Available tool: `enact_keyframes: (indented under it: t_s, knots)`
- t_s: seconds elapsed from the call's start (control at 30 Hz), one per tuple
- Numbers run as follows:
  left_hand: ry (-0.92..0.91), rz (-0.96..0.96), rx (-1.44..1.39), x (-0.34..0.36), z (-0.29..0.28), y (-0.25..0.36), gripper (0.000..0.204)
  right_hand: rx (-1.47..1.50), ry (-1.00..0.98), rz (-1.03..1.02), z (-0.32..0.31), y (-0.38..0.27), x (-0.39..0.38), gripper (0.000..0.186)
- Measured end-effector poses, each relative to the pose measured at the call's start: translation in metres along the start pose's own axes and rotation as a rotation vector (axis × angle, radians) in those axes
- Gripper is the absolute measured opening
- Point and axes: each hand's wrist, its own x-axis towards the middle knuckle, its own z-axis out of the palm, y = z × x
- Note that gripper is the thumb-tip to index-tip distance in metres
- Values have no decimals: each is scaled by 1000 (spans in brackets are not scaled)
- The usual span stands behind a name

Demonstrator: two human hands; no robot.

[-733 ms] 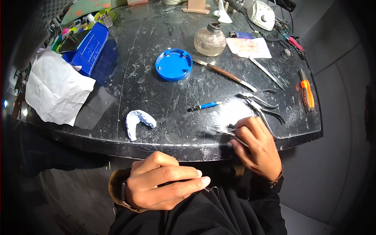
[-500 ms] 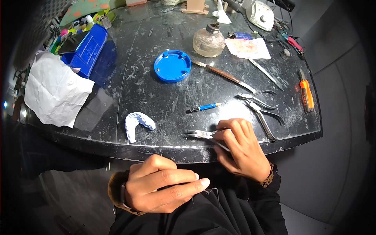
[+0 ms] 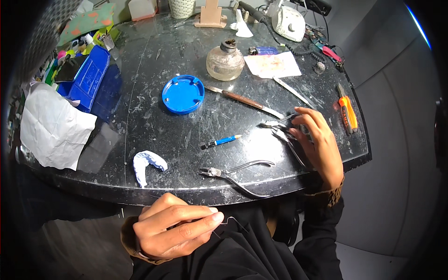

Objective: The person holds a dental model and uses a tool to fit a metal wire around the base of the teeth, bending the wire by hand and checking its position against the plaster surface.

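Note:
My left hand (image 3: 179,228) is closed, its fingertips pinching a thin bent wire (image 3: 231,218) in front of the table edge. My right hand (image 3: 322,147) reaches over two metal pliers at the right, fingers curved and apart around their handles. The upper pliers (image 3: 269,124) and the lower pliers (image 3: 282,135) lie close together, their handles partly hidden by that hand. Near the front edge a third pair of pliers (image 3: 216,172) lies with its handles spread. A pale blue dental arch model (image 3: 147,161) sits to its left, and a blue pencil (image 3: 221,142) lies behind it.
Farther back are a round blue lid (image 3: 183,95), a glass burner bottle (image 3: 225,64), a wooden-handled knife (image 3: 242,99) and a stained paper (image 3: 274,64). Orange-handled cutters (image 3: 347,113) lie far right. At left are crumpled white paper (image 3: 56,126) and a blue box (image 3: 91,79).
My right hand has let go of the front pliers, leaving them on the table, and moved right and away from me to the other pliers. My left hand still pinches the wire.

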Motion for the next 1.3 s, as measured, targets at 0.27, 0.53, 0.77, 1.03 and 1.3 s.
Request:
enact_keyframes:
  t_s: [0.27,0.53,0.77,1.03,1.3]
  knots:
    - [-17,32,-44,1,0,2,13,-154,-248,-310,0,11,14,15]
    - [-93,55,-311,4,4,-3,17,1180,-258,-433,-7,-17,-38,19]
    - [-142,259,-501,13,18,-6,11,1539,-662,-602,29,-55,-50,20]
    - [-97,310,-520,13,29,2,11,1711,-718,-603,36,-60,-56,34]
    - [-77,336,-486,10,31,6,13,1786,-659,-641,42,-66,-56,22]
